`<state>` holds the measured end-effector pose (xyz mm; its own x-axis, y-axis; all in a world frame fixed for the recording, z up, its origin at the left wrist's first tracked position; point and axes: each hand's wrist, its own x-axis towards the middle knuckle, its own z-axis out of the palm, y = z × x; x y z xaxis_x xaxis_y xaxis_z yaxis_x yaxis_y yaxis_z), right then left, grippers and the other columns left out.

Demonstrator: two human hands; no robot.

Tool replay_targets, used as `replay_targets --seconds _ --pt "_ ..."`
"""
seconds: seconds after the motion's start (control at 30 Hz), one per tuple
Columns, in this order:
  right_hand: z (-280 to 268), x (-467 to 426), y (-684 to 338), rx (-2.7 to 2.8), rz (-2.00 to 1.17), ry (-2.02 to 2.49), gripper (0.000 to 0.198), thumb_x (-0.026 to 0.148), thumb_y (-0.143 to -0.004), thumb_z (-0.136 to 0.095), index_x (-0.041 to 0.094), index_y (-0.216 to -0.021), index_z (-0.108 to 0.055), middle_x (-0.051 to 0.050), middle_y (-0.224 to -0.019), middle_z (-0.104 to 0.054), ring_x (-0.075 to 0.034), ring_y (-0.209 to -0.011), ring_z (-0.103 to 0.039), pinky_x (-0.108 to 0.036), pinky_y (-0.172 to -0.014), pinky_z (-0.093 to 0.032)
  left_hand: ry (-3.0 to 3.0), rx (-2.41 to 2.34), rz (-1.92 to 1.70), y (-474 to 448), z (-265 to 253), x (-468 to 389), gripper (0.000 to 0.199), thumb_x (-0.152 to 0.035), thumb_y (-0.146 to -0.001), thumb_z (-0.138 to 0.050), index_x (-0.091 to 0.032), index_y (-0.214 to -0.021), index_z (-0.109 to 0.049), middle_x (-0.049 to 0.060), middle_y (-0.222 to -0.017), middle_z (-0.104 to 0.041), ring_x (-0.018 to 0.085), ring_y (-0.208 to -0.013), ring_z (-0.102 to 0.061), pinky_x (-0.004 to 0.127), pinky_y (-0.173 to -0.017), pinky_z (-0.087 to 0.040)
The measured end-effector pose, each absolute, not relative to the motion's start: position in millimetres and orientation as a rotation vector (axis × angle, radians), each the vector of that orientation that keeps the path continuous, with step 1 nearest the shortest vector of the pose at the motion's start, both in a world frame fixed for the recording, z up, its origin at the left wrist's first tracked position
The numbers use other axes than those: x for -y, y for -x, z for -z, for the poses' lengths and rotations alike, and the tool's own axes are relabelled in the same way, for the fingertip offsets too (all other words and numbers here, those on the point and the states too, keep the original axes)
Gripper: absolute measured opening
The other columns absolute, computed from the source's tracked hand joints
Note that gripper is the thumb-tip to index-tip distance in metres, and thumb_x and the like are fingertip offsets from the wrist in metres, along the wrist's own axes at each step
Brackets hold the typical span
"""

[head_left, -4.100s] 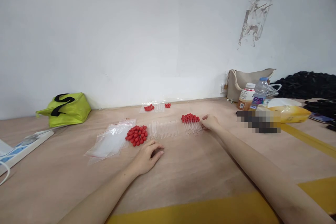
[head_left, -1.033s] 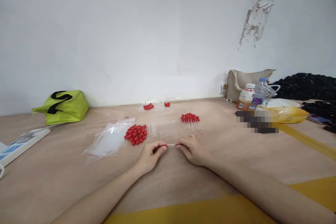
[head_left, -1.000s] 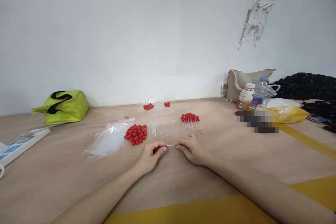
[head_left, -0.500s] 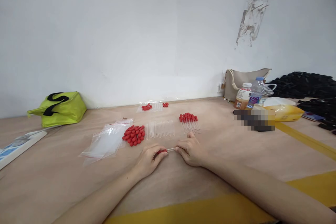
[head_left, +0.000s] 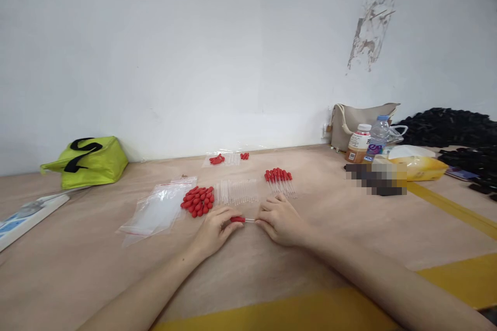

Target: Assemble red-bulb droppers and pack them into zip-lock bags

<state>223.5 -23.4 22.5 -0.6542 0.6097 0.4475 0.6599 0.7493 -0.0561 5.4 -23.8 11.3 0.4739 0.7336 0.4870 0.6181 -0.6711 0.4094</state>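
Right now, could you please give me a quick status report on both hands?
Left hand on red bulb, right hand on clear tube. Bulb and tube in line, touching. Nothing seen blocking either hand.

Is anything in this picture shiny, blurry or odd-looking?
In the head view, pale glare brightens the plastic bags, shadows look soft and faint, and the clear tubes nearly fade into the tabletop; also there, a pixelated patch covers part of the yellow packet.

L hand [head_left: 215,227] & R hand [head_left: 282,221] — fingers [head_left: 232,212] pinched, close tog.
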Motion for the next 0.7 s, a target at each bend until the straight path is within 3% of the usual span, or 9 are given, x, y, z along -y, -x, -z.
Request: replay_targets --seconds 0.1,0.23,0.37,0.7 --pt "-28.2 11.1 -231.5 2.395 0.032 1.164 0.022 0.025 -0.081 -0.044 0.019 -0.071 -0.063 -0.004 -0.073 -0.062 -0.015 -0.072 -0.052 -0.028 -0.067 -0.029 -2.404 -1.297 -0.994 1.9 -5.2 21.2 0.037 -0.03 -0.079 -0.054 -0.023 -0.115 -0.048 0.003 -0.089 -0.058 0.016 -0.076 -0.054 0.027 -0.067 -0.044" --pt "-37.6 -27.5 -235.3 2.021 -0.216 1.465 0.021 0.028 -0.081 -0.043 0.019 -0.082 -0.061 -0.002 -0.074 -0.063 -0.013 -0.066 -0.055 -0.024 -0.061 -0.033 -2.415 -1.295 -0.859 2.9 -3.0 19.8 0.019 -0.028 -0.08 -0.051 -0.02 -0.096 -0.059 0.002 -0.076 -0.057 0.014 -0.068 -0.054 0.025 -0.062 -0.043" --pt "-38.3 -58.7 -219.7 1.891 -0.056 1.669 0.021 0.029 -0.08 -0.043 0.018 -0.091 -0.056 -0.005 -0.076 -0.064 -0.017 -0.073 -0.056 -0.03 -0.069 -0.031 -2.456 -1.256 -0.813 -0.5 -8.5 23.6 0.018 -0.027 -0.082 -0.048 -0.02 -0.092 -0.061 0.003 -0.079 -0.057 0.015 -0.071 -0.054 0.026 -0.064 -0.043" --pt "-11.3 -69.6 -199.8 1.995 0.176 1.821 0.024 0.025 -0.081 -0.037 0.015 -0.078 -0.059 -0.01 -0.076 -0.064 -0.021 -0.073 -0.056 -0.039 -0.075 -0.023 -2.487 -1.254 -0.768 1.5 -9.3 24.8 0.018 -0.027 -0.083 -0.048 -0.02 -0.094 -0.06 0.003 -0.079 -0.056 0.015 -0.071 -0.053 0.026 -0.065 -0.042"
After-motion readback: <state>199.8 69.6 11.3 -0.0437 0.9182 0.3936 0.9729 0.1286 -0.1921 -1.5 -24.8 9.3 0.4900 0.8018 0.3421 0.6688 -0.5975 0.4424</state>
